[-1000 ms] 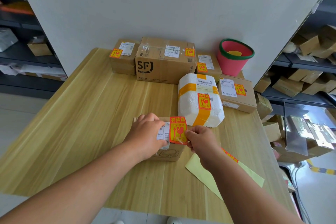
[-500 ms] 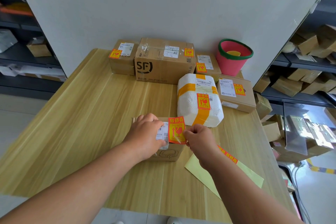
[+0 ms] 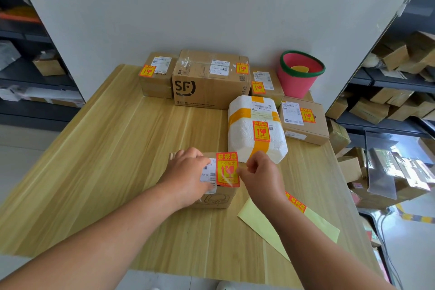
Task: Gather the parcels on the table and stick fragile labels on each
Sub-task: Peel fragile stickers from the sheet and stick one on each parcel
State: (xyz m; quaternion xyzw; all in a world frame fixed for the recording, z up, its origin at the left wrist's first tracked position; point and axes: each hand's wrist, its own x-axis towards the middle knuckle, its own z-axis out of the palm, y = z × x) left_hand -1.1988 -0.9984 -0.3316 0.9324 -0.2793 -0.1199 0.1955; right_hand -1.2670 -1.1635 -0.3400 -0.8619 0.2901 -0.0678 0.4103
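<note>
Pink bucket (image 3: pixel 298 79), wall-side shelves (image 3: pixel 386 82)

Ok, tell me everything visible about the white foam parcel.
The white foam parcel is a rounded, grainy styrofoam box bound crosswise with orange tape. A small white shipping label sits near its far end and a red-and-yellow fragile sticker on top. It lies flat on the wooden table, close beside cardboard boxes; neither hand touches it.

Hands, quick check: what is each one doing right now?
Left hand: open, flat on the small box, pinning it.
Right hand: closed, pinching the fragile label by its edge.
</note>
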